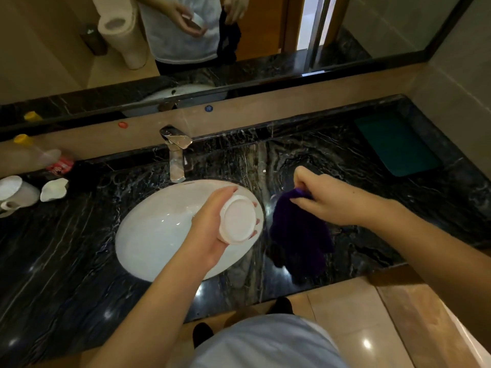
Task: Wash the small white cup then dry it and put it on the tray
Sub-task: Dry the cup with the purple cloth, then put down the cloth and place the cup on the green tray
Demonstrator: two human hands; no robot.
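My left hand (210,221) grips the small white cup (239,220) over the right side of the white oval sink (159,235); the cup is turned so its base faces me. To its right, my right hand (324,200) pinches the top of a dark purple cloth (300,237), which hangs down onto the black marble counter (79,248). A dark green tray (396,144) lies flat at the counter's far right. No water is seen running from the chrome tap (176,152) behind the sink.
At the far left of the counter stand a white mug (13,192), a small white jug (54,189) and a plastic bottle with a yellow cap (42,155). A mirror (186,35) spans the back wall. The counter's front edge runs just before my body.
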